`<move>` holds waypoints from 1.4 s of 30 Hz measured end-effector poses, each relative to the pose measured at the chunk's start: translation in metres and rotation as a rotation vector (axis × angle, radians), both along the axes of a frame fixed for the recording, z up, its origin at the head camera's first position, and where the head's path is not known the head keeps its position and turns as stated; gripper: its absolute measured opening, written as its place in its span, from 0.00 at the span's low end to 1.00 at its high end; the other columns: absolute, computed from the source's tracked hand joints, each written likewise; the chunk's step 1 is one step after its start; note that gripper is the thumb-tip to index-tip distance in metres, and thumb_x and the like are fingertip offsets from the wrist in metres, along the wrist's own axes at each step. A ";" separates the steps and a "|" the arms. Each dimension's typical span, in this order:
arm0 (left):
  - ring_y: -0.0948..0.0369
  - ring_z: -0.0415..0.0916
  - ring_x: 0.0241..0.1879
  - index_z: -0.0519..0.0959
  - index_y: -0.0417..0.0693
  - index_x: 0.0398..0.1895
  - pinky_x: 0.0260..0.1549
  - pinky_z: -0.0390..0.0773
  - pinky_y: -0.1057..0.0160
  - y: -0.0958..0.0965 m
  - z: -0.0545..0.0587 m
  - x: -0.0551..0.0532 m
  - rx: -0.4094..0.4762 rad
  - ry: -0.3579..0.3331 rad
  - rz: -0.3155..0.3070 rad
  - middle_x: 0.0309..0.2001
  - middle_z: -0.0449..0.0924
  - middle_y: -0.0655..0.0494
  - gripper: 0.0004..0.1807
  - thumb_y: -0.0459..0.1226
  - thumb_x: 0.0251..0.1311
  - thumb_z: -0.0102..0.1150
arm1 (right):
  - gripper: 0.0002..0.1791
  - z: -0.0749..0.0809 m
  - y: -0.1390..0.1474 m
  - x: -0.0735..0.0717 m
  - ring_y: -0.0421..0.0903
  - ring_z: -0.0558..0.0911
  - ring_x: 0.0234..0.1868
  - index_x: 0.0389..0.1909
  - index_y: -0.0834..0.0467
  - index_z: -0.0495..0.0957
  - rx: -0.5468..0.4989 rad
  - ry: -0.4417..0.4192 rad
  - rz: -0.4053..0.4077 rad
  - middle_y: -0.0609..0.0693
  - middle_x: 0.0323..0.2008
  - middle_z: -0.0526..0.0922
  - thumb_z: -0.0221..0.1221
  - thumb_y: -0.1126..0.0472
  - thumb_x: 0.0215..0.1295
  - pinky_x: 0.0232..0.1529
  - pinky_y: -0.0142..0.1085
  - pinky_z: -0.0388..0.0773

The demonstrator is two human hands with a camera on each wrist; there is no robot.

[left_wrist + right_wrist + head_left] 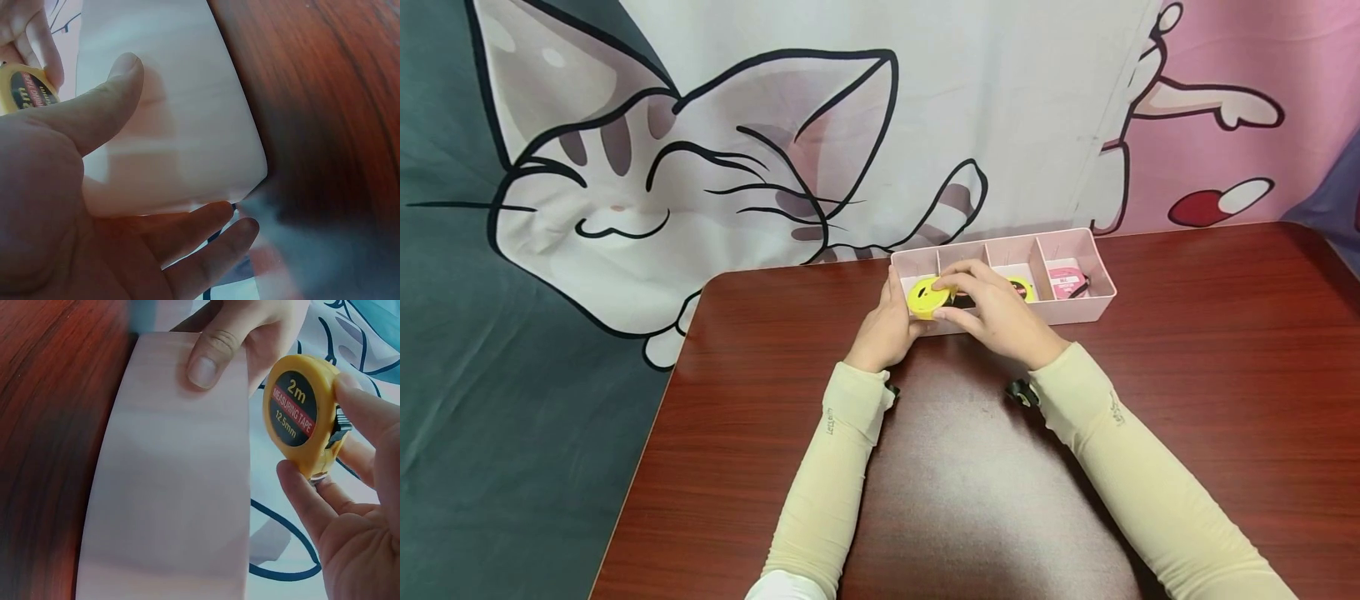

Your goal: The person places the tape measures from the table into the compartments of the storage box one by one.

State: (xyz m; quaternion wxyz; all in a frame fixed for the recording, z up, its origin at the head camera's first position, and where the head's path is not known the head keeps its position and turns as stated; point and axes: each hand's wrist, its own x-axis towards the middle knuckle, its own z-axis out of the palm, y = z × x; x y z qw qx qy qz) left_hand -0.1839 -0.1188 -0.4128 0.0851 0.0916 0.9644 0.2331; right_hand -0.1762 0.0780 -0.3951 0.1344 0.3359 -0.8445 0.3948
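Thumb and fingertips of my right hand (996,315) pinch a yellow tape measure (925,297) over the left part of a long pink divided box (1078,312). Its dark round label, reading 2m, shows in the right wrist view on the tape measure (292,409). My left hand (886,329) grips the box's left end, the thumb on the front wall (181,119) and the fingers round the end. Another yellow tape measure (1022,288) lies in the box behind the right hand, partly hidden. Farther right, a pink tape measure (1066,282) lies in the end compartment.
The box stands near the far edge of a dark red-brown wooden table (1210,375). Behind the table hangs a curtain (1022,108) printed with a cartoon cat. Small dark devices (1024,392) are worn on both wrists.
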 end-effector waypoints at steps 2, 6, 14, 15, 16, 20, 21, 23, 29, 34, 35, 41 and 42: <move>0.41 0.81 0.47 0.29 0.37 0.79 0.52 0.76 0.48 0.000 -0.001 0.000 0.006 0.004 0.004 0.80 0.40 0.42 0.60 0.48 0.66 0.64 | 0.19 0.000 -0.001 -0.001 0.54 0.77 0.57 0.50 0.64 0.82 -0.004 0.000 -0.007 0.59 0.54 0.78 0.70 0.60 0.61 0.61 0.47 0.69; 0.42 0.81 0.47 0.27 0.38 0.79 0.52 0.77 0.49 0.000 -0.001 -0.001 0.011 -0.003 0.008 0.80 0.41 0.43 0.61 0.50 0.65 0.64 | 0.18 -0.002 -0.003 -0.003 0.54 0.77 0.56 0.50 0.65 0.82 -0.014 -0.012 -0.020 0.59 0.54 0.78 0.70 0.60 0.61 0.60 0.47 0.70; 0.41 0.81 0.48 0.27 0.38 0.79 0.53 0.76 0.48 -0.001 -0.001 0.000 0.005 -0.008 0.000 0.79 0.43 0.42 0.62 0.52 0.64 0.64 | 0.18 -0.009 -0.005 -0.009 0.54 0.78 0.53 0.48 0.66 0.82 -0.030 -0.027 -0.032 0.60 0.53 0.78 0.71 0.61 0.60 0.57 0.45 0.72; 0.42 0.81 0.48 0.26 0.38 0.79 0.53 0.76 0.48 -0.001 -0.002 0.000 0.004 -0.010 -0.001 0.79 0.43 0.42 0.63 0.52 0.64 0.64 | 0.18 -0.009 -0.005 -0.009 0.54 0.78 0.53 0.48 0.66 0.82 -0.031 -0.026 -0.032 0.60 0.53 0.78 0.71 0.62 0.60 0.57 0.45 0.72; 0.42 0.81 0.47 0.26 0.38 0.79 0.52 0.76 0.48 0.000 -0.002 0.000 0.002 -0.010 -0.001 0.80 0.43 0.42 0.63 0.53 0.64 0.64 | 0.18 -0.010 -0.005 -0.010 0.54 0.78 0.53 0.48 0.66 0.82 -0.030 -0.024 -0.033 0.60 0.53 0.78 0.71 0.62 0.60 0.56 0.45 0.72; 0.42 0.81 0.46 0.27 0.37 0.79 0.51 0.77 0.49 0.000 -0.002 0.000 -0.005 0.001 -0.006 0.79 0.44 0.41 0.62 0.52 0.64 0.64 | 0.19 -0.011 -0.006 -0.011 0.55 0.78 0.53 0.48 0.67 0.82 -0.017 -0.031 -0.032 0.61 0.53 0.78 0.72 0.62 0.59 0.57 0.46 0.73; 0.42 0.81 0.46 0.28 0.37 0.79 0.51 0.77 0.48 0.000 -0.002 0.000 -0.006 0.003 -0.007 0.79 0.44 0.41 0.62 0.52 0.65 0.64 | 0.19 -0.011 -0.006 -0.012 0.55 0.78 0.53 0.49 0.68 0.82 -0.014 -0.034 -0.032 0.61 0.53 0.78 0.71 0.62 0.60 0.57 0.47 0.73; 0.42 0.81 0.46 0.27 0.37 0.79 0.51 0.77 0.48 0.000 -0.002 -0.001 -0.010 0.005 -0.010 0.79 0.44 0.40 0.62 0.52 0.65 0.64 | 0.19 -0.011 -0.007 -0.013 0.56 0.79 0.53 0.49 0.68 0.81 -0.009 -0.035 -0.032 0.62 0.53 0.78 0.71 0.62 0.60 0.57 0.47 0.73; 0.41 0.81 0.46 0.27 0.38 0.79 0.51 0.77 0.48 -0.001 0.000 0.000 0.000 -0.005 -0.004 0.80 0.42 0.41 0.62 0.53 0.65 0.63 | 0.19 -0.012 -0.008 -0.015 0.56 0.79 0.52 0.49 0.68 0.82 -0.012 -0.034 -0.038 0.62 0.53 0.78 0.71 0.63 0.60 0.55 0.47 0.74; 0.41 0.81 0.47 0.27 0.37 0.79 0.51 0.77 0.48 -0.001 -0.001 0.000 0.000 -0.003 -0.006 0.79 0.42 0.40 0.61 0.52 0.65 0.63 | 0.17 -0.012 -0.010 -0.018 0.55 0.79 0.52 0.49 0.68 0.82 0.010 -0.053 -0.037 0.61 0.52 0.79 0.69 0.62 0.62 0.55 0.47 0.74; 0.41 0.81 0.47 0.27 0.37 0.79 0.52 0.77 0.48 -0.001 -0.002 0.000 -0.002 -0.002 -0.006 0.79 0.42 0.40 0.61 0.52 0.66 0.63 | 0.17 -0.012 -0.010 -0.019 0.55 0.78 0.52 0.49 0.68 0.82 0.018 -0.054 -0.037 0.61 0.52 0.79 0.69 0.62 0.63 0.55 0.47 0.73; 0.41 0.81 0.48 0.29 0.35 0.79 0.52 0.77 0.48 -0.001 -0.003 -0.001 -0.011 0.002 -0.008 0.79 0.43 0.39 0.60 0.52 0.66 0.63 | 0.16 -0.012 -0.012 -0.021 0.58 0.78 0.56 0.49 0.68 0.82 0.097 -0.055 -0.029 0.62 0.53 0.79 0.67 0.63 0.64 0.60 0.50 0.70; 0.41 0.81 0.48 0.29 0.35 0.79 0.52 0.77 0.48 -0.001 -0.003 -0.001 -0.011 0.003 -0.009 0.79 0.43 0.39 0.60 0.51 0.66 0.63 | 0.16 -0.012 -0.013 -0.021 0.58 0.78 0.57 0.49 0.69 0.82 0.110 -0.056 -0.025 0.63 0.54 0.79 0.67 0.64 0.64 0.61 0.50 0.69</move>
